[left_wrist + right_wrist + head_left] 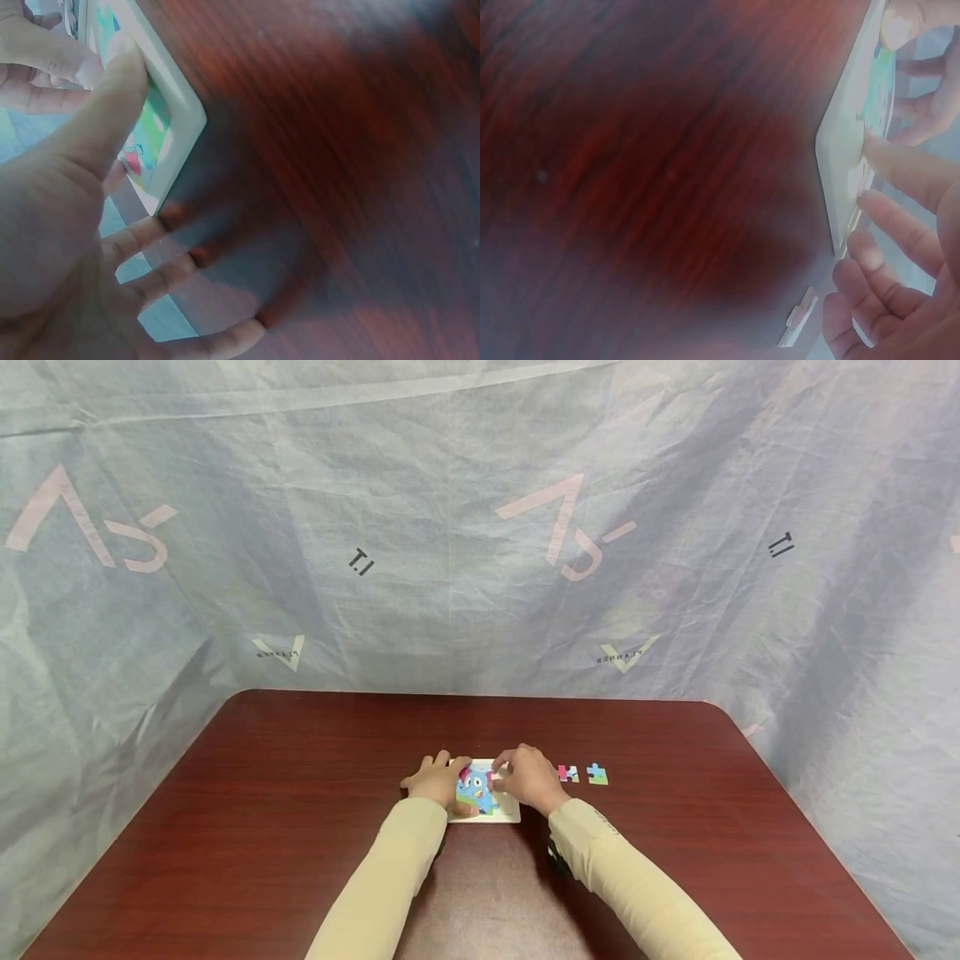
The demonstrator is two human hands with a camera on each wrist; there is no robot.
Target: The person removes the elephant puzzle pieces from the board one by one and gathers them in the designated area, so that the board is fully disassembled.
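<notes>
A white jigsaw tray (pixel 507 812) lies flat on the table, with a blue cartoon animal picture (pixel 472 787) in its left part. My left hand (pixel 435 782) spreads over the tray's left side. Its thumb (pixel 124 82) presses on the picture, and several fingertips rest on the table past the tray's edge. On the right side, my right hand (pixel 531 777) pinches a small pink and white puzzle piece (pixel 492 774) between thumb and forefinger, at the picture's right edge. That piece is mostly hidden by the fingers. The right hand's other fingers are curled.
Two loose puzzle pieces lie right of the tray: a pink and white one (pixel 568 773), partly behind the right hand, and a blue and green one (pixel 597 774). The dark red wooden table (pixel 285 827) reaches back to a grey printed cloth (pixel 450 527).
</notes>
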